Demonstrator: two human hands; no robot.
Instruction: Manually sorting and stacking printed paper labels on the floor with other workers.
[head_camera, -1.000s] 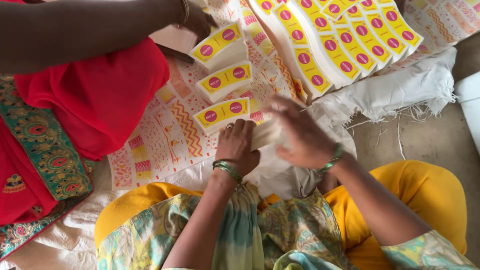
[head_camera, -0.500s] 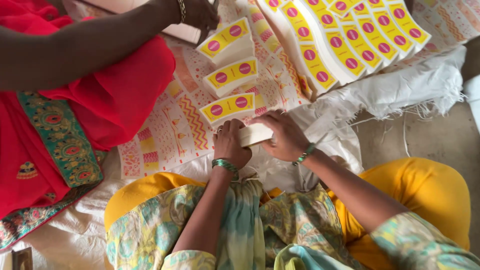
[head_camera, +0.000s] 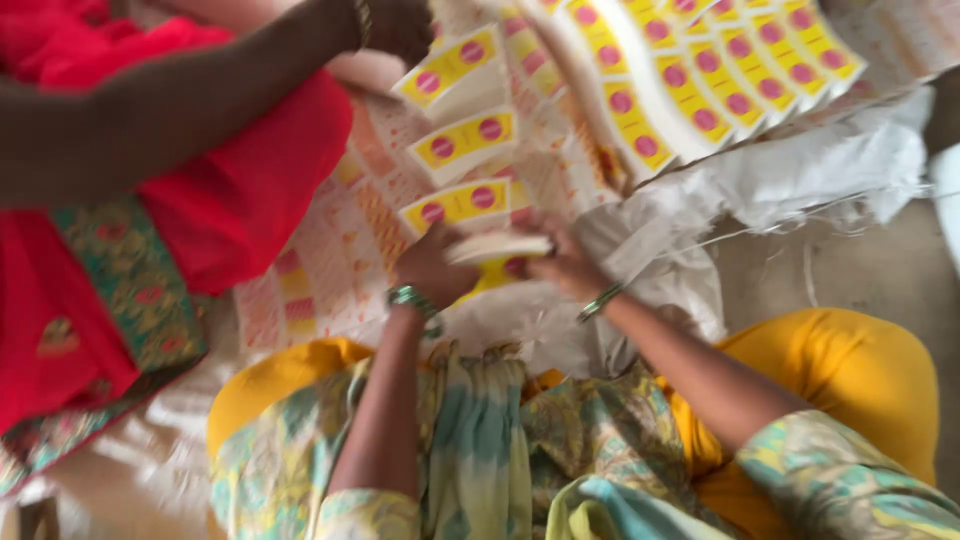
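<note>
Since the earlier frame both of my hands have drawn closer together around the small stack of yellow labels (head_camera: 497, 250), which now sits squared between them just below the lowest of three label bundles (head_camera: 462, 203) lying on the printed sheets (head_camera: 330, 260). My left hand (head_camera: 432, 268) grips the stack's left end and my right hand (head_camera: 565, 265) clasps its right end, though motion blur hides the fingers. Another person's hand (head_camera: 400, 25) rests at the top, near the uppermost bundle, beside red cloth (head_camera: 240, 190).
</note>
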